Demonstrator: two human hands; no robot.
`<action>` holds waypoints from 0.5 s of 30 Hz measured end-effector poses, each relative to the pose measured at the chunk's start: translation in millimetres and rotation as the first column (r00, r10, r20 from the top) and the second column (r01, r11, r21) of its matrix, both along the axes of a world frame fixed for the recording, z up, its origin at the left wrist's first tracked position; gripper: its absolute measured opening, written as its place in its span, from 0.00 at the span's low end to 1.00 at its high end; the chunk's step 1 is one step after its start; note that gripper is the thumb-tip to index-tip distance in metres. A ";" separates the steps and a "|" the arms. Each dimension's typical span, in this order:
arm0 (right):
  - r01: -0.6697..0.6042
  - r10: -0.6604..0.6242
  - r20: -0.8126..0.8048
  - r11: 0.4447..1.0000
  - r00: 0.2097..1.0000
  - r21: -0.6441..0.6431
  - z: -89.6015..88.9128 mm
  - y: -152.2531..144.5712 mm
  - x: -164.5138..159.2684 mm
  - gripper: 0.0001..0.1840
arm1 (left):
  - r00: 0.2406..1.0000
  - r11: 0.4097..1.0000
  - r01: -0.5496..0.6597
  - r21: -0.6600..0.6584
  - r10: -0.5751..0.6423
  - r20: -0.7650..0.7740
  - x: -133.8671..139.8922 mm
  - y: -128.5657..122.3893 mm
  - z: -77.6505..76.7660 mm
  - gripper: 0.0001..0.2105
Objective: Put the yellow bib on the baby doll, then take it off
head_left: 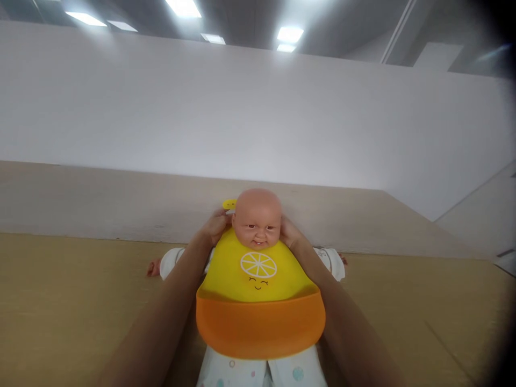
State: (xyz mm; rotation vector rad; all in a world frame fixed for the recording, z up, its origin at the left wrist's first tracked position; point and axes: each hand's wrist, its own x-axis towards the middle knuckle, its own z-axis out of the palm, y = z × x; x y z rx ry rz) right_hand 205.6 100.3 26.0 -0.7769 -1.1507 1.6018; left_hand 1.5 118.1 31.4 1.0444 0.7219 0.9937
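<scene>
A baby doll (pixel 258 212) with a bald head lies on its back in the middle of the head view, its arms spread to both sides. Over its chest is a yellow bib (pixel 231 269) printed with a lemon slice, with an orange catch pocket (pixel 260 328) at the bottom. My left hand (pixel 217 224) is closed at the left side of the doll's neck. The yellow strap end (pixel 229 204) of the bib sticks out just above those fingers. My right hand (pixel 289 231) reaches to the right side of the neck, its fingers mostly hidden behind the head.
The doll rests on a wood-coloured tabletop (pixel 80 301). A low light-wood panel (pixel 100 204) runs behind its head, with a white wall (pixel 242 113) farther back. White printed trousers (pixel 237 371) cover the doll's legs at the bottom edge.
</scene>
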 end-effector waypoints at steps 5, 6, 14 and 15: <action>-0.026 0.026 -0.009 1.000 1.000 -0.007 -3.1 1.1 0.9 0.14 | 1.000 1.000 -0.013 0.028 0.012 0.026 -2.0 0.8 2.6 0.16; -0.029 0.029 -0.007 1.000 1.000 -0.011 -4.0 1.6 1.0 0.15 | 0.999 0.999 -0.023 0.044 0.022 0.028 -2.3 1.4 3.5 0.17; -0.046 0.046 -0.014 0.998 0.999 -0.035 -6.4 4.6 1.0 0.15 | 0.997 0.998 -0.020 -0.055 0.015 -0.079 -0.4 1.5 18.5 0.11; -0.045 0.045 -0.012 0.998 0.999 -0.045 -6.1 4.4 1.0 0.15 | 0.997 0.997 -0.017 -0.081 0.010 -0.076 0.1 0.6 20.5 0.13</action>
